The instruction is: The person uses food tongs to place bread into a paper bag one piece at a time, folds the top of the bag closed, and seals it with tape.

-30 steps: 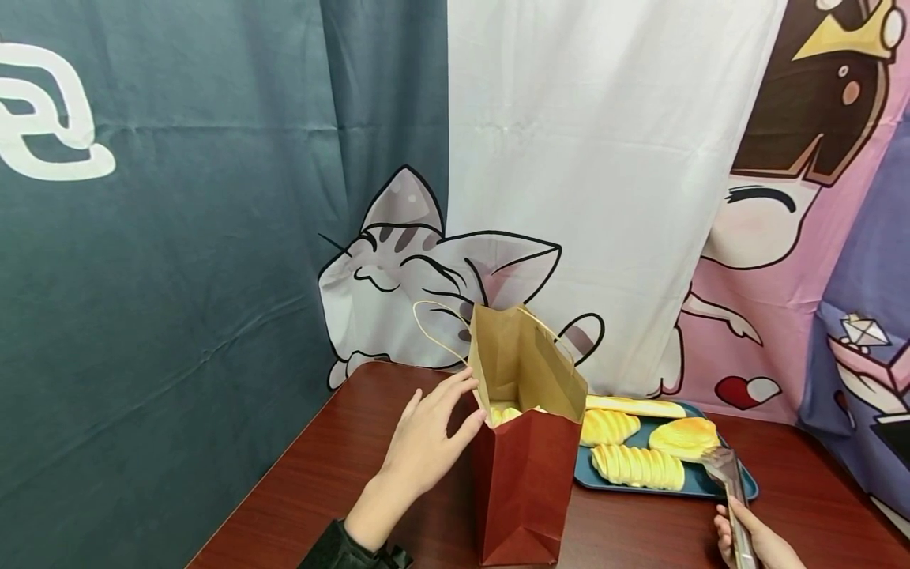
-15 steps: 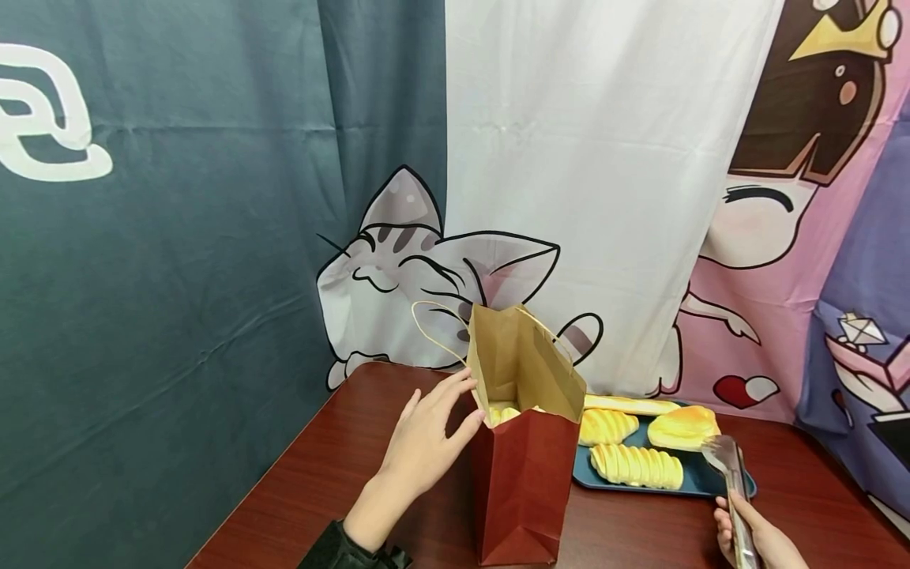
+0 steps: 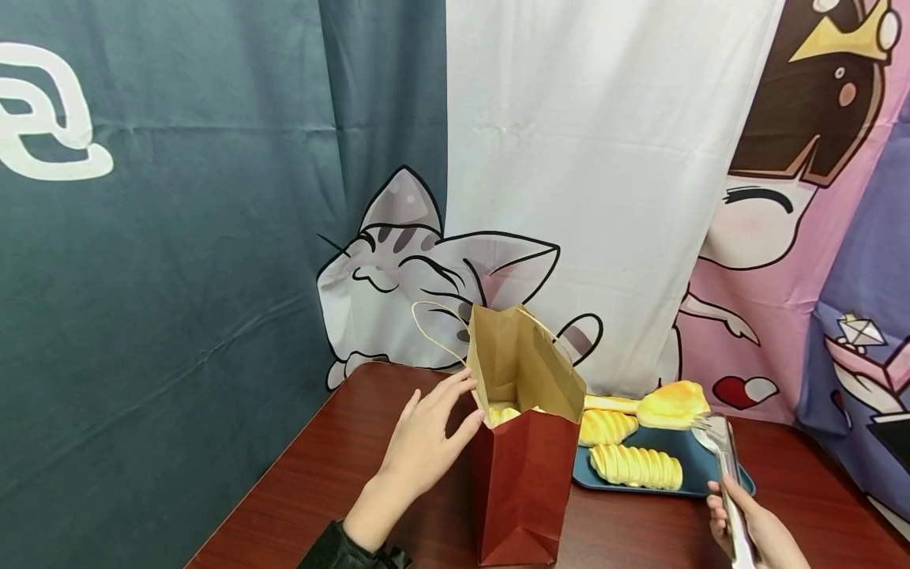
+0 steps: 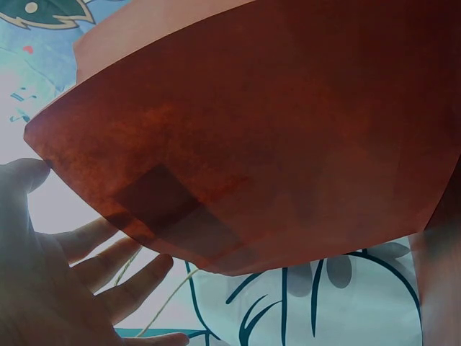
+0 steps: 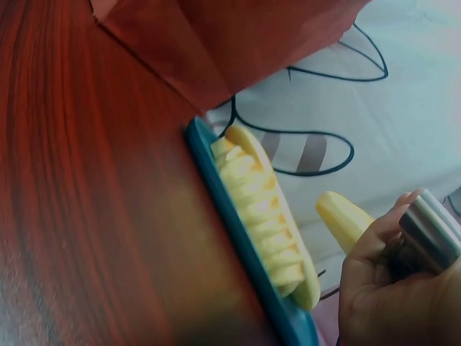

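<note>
A red paper bag [image 3: 529, 486] with a tan inside stands upright, its mouth open and pale yellow bread [image 3: 503, 414] visible in it. My left hand [image 3: 421, 442] touches the left rim with spread, nearly straight fingers. In the left wrist view, the fingertips lie along the bag's edge. My right hand [image 3: 761, 525] grips metal food tongs [image 3: 727, 462]. At the tongs' tips a round golden bun [image 3: 671, 405] is raised above the blue tray [image 3: 700, 462]; the right wrist view shows this bun [image 5: 342, 220] apart from the tray. How firmly the tips pinch it is hard to see.
On the tray lie a ridged roll [image 3: 636, 466], a second ridged bread [image 3: 607, 427] and a long thin loaf [image 3: 604, 404], all just right of the bag. A thin cord handle [image 3: 430, 336] sticks out leftward. Behind the brown table [image 3: 341, 458] hangs a printed curtain [image 3: 597, 158].
The bun has risen off the tray and shifted slightly left and away with the tongs. My right hand has moved up a little. My left hand and the bag stay in place.
</note>
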### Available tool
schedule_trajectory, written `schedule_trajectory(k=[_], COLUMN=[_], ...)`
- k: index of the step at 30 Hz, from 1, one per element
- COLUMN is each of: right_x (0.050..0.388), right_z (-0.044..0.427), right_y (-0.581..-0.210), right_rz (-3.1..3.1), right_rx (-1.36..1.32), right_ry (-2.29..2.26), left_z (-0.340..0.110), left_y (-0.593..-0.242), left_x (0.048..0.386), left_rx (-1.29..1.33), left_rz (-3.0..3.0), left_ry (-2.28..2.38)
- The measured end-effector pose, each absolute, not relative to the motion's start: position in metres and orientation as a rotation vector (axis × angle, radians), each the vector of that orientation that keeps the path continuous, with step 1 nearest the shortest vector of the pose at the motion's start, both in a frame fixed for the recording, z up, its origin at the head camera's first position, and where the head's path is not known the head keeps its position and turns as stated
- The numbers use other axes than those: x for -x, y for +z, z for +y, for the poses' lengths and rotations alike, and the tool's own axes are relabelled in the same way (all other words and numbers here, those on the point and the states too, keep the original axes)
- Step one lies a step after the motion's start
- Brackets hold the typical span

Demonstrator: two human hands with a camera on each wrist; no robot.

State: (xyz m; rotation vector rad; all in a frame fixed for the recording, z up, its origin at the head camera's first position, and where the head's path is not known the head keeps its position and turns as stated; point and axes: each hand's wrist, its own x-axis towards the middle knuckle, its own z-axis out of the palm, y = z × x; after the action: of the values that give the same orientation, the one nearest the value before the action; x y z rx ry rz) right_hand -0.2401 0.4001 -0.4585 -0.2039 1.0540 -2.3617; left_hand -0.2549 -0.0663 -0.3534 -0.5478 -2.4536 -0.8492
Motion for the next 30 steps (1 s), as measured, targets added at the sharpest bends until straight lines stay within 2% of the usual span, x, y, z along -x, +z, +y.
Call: schedule_trajectory(k=[6, 12, 20, 30], right_x=[0.242, 0.239, 0.226, 0.211], right_z=[0.391, 0.377, 0.347, 0.317], right_y=[-0.447, -0.430, -0.396, -0.357], right_rz=[1.095, 1.293, 1.509, 1.819], right_rx=[0.402, 0.455, 0.341, 0.336], right_ry=[-2.378, -2.395, -2.508, -2.467], left_z=[-0.066, -0.066, -0.066, -0.066], left_y=[-0.353, -0.353, -0.353, -0.354], left_x=[0.255, 0.255, 0.255, 0.254], left_rx=[0.553, 0.553, 0.553, 0.551], left_rz=[-2.452, -2.456, -2.463, -2.461], left_ry=[-0.857, -0.862, -0.858, -0.859])
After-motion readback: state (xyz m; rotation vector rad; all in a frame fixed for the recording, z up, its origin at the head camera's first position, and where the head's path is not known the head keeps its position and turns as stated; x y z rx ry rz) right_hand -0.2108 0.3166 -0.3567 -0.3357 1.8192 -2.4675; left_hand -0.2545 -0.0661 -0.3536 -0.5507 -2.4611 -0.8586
